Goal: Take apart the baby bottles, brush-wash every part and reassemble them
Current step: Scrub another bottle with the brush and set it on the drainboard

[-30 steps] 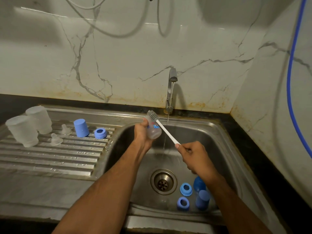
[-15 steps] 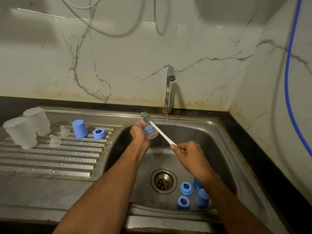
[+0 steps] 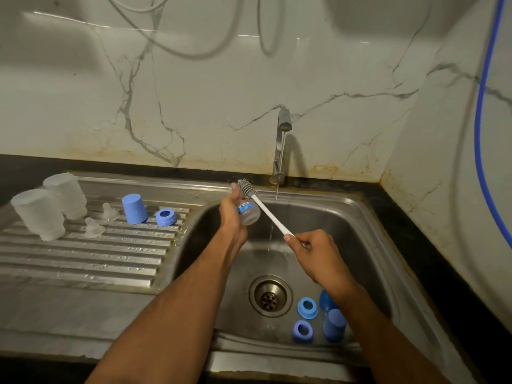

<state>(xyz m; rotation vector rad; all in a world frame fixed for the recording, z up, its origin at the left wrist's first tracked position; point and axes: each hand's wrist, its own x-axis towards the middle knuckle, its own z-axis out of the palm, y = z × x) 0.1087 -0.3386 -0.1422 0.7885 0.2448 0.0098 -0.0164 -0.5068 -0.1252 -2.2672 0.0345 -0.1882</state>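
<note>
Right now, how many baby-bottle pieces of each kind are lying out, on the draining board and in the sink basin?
Frosted clear plastic bottle bodies: 2
Clear silicone teats: 2
Blue plastic caps: 3
Blue plastic screw rings: 3
Total: 10

Both arms reach over the near rim of the steel sink (image 3: pixel 368 217), the left hand (image 3: pixel 231 214) and right hand (image 3: pixel 315 253) meeting above the basin with a brush (image 3: pixel 266 209) slanting between them. A thin stream falls from the tap (image 3: pixel 281 145) at the far wall. Blue rings (image 3: pixel 307 308) and a blue cap (image 3: pixel 334 325) crowd the basin's near right floor beside the drain (image 3: pixel 270 296). Two frosted bottles (image 3: pixel 52 203), teats (image 3: pixel 94 227) and blue parts (image 3: pixel 134 208) line the drainboard's (image 3: pixel 83 259) far edge; its near ribs lie open.
</note>
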